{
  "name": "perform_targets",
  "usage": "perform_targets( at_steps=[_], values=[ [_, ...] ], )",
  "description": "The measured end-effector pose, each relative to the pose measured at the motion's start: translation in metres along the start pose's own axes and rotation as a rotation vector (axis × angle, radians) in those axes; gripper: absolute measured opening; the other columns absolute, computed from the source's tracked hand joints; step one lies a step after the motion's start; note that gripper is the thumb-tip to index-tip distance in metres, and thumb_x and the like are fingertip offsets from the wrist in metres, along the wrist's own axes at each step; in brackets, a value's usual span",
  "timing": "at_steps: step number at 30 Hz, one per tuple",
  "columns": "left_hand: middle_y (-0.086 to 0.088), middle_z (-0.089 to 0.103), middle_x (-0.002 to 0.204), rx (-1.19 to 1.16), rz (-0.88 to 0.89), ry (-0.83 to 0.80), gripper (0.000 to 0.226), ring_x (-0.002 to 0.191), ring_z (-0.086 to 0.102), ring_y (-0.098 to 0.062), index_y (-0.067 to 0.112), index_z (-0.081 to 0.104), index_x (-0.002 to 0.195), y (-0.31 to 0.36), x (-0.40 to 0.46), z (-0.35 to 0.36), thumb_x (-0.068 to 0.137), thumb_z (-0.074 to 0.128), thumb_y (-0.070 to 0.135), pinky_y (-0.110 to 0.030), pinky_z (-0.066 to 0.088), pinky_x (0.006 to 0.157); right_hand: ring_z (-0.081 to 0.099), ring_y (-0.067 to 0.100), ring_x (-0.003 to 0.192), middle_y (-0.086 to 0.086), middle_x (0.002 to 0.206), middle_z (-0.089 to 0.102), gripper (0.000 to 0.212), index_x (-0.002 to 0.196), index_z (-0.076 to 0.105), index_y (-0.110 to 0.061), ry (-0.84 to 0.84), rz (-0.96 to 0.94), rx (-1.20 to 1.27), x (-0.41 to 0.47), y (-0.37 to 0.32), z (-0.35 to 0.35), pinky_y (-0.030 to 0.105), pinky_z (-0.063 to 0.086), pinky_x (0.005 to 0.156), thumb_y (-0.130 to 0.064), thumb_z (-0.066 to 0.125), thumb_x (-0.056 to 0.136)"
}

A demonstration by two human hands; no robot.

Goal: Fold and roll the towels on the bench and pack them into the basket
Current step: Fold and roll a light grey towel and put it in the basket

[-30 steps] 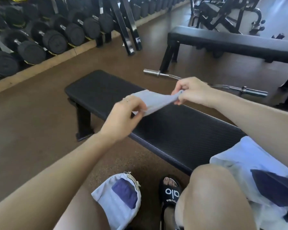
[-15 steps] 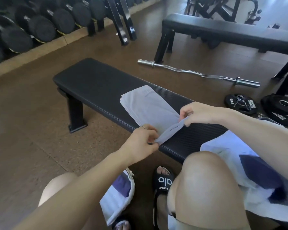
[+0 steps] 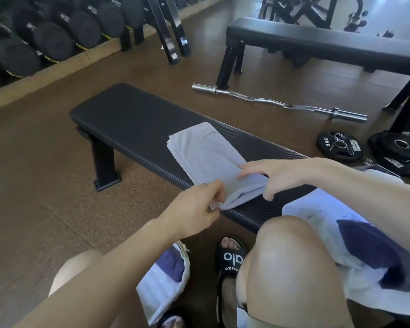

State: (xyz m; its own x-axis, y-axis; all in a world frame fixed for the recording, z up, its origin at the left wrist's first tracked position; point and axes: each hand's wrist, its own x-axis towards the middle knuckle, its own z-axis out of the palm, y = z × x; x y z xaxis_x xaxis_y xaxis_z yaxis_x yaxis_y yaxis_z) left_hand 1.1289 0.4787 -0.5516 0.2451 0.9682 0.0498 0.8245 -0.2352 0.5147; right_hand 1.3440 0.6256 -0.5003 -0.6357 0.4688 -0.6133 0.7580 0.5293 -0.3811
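Towel (image 3: 200, 155): pale grey, folded long, flat across black bench (image 3: 128, 117); near end lifted, starting to curl.
L hand (image 3: 194, 207): fingers pinch towel's near corner at bench's front edge.
R hand (image 3: 278, 172): fingers curled over the near end, thumb under.
Basket (image 3: 162, 280): white fabric, on floor betw. the knees, a purple item inside.
Bkgd: curl bar (image 3: 277, 104), weight plates (image 3: 339, 145), dumbbells (image 3: 52, 39).

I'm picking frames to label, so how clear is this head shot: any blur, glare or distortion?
Head view: the towel and both hands are sharp enough, left hand pinching the near corner, right hand gripping the rolled edge; the bench reads clearly; wide-angle bending shows at the edges; bright window glare washes out the top right; the dumbbells are slightly soft.
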Motion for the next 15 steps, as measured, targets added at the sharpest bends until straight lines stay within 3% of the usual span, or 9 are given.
perform_targets(
  at_steps=[3, 6, 10, 13, 15],
  values=[
    [0.005, 0.054, 0.092, 0.114, 0.118, -0.032, 0.027, 0.081, 0.049, -0.018, 0.019, 0.047, 0.099, 0.007, -0.004, 0.012, 0.076, 0.061, 0.016, -0.042, 0.048, 0.071, 0.044, 0.017, 0.131, -0.012, 0.128, 0.051, 0.054, 0.136, 0.056, -0.025, 0.267, -0.114, -0.221, 0.008, -0.008, 0.007, 0.032, 0.037, 0.107, -0.023, 0.068, 0.084],
    [0.001, 0.051, 0.103, 0.221, 0.202, -0.021, 0.045, 0.089, 0.050, -0.020, 0.016, 0.053, 0.117, 0.006, -0.004, 0.021, 0.076, 0.067, 0.027, -0.037, 0.049, 0.078, 0.037, 0.021, 0.142, 0.001, 0.156, 0.039, 0.060, 0.153, 0.036, -0.015, 0.575, -0.178, -0.169, 0.019, -0.015, 0.025, 0.030, 0.029, 0.114, -0.034, 0.051, 0.098],
    [-0.006, 0.045, 0.124, 0.350, 0.223, 0.044, 0.059, 0.103, 0.046, -0.026, 0.017, 0.056, 0.121, 0.000, -0.002, 0.022, 0.074, 0.070, 0.051, -0.039, 0.046, 0.090, 0.014, 0.022, 0.154, 0.003, 0.167, 0.018, 0.081, 0.157, 0.028, -0.014, 0.416, -0.254, -0.421, 0.031, -0.007, 0.062, 0.035, 0.013, 0.124, -0.052, 0.006, 0.089],
    [-0.009, 0.046, 0.134, 0.309, 0.193, 0.053, 0.065, 0.118, 0.047, -0.029, 0.011, 0.056, 0.114, -0.005, -0.002, 0.022, 0.074, 0.071, 0.059, -0.041, 0.043, 0.101, 0.021, 0.015, 0.152, -0.001, 0.164, 0.025, 0.068, 0.156, 0.035, -0.019, 0.534, -0.282, -0.296, 0.030, 0.005, 0.057, 0.027, 0.009, 0.124, -0.045, 0.017, 0.095],
    [-0.008, 0.047, 0.140, 0.209, 0.131, 0.105, 0.068, 0.125, 0.048, -0.026, 0.009, 0.052, 0.121, -0.005, 0.001, 0.018, 0.079, 0.066, 0.061, -0.039, 0.041, 0.106, 0.018, 0.016, 0.153, 0.002, 0.166, 0.020, 0.068, 0.158, 0.027, -0.017, 0.602, -0.222, -0.283, 0.030, 0.006, 0.052, 0.029, 0.010, 0.124, -0.046, 0.020, 0.097]
  ],
)
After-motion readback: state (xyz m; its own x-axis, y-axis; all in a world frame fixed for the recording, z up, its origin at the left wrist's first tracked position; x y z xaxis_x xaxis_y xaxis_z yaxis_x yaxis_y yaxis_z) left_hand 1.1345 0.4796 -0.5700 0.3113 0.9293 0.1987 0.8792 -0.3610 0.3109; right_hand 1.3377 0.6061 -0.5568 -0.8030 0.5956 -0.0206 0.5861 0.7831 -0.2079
